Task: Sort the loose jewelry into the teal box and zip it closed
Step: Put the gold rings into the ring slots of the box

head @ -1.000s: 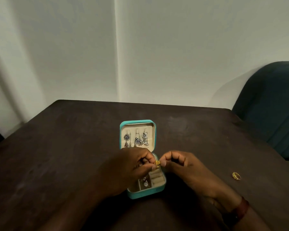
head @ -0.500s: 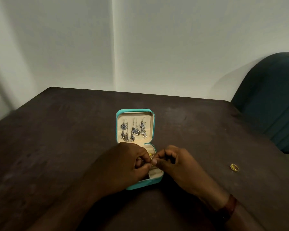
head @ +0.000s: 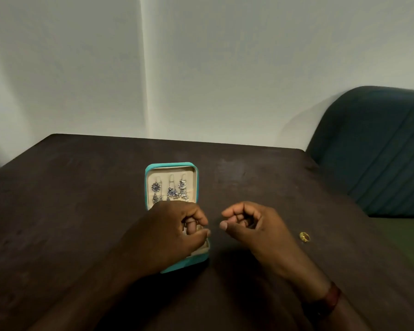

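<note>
The teal jewelry box [head: 171, 165] lies open on the dark table, its cream lid panel holding several silver-blue earrings [head: 170, 191]. My left hand [head: 170, 237] hovers over the box's lower tray with fingers curled and thumb pointing right. It hides most of the tray, and I cannot tell whether it holds anything. My right hand [head: 251, 225] is just right of the box, fingers curled into the palm, with nothing visible in it. A loose gold ring [head: 304, 236] lies on the table further right.
The dark wooden table [head: 81, 199] ends at a white wall behind. A dark teal upholstered chair [head: 378, 149] stands at the table's right side. A reddish-brown band [head: 330, 298] circles my right wrist.
Both hands were pinching a small gold ring together over the box. Now my right hand has pulled away to the right, and the ring is out of sight beneath my left hand.
</note>
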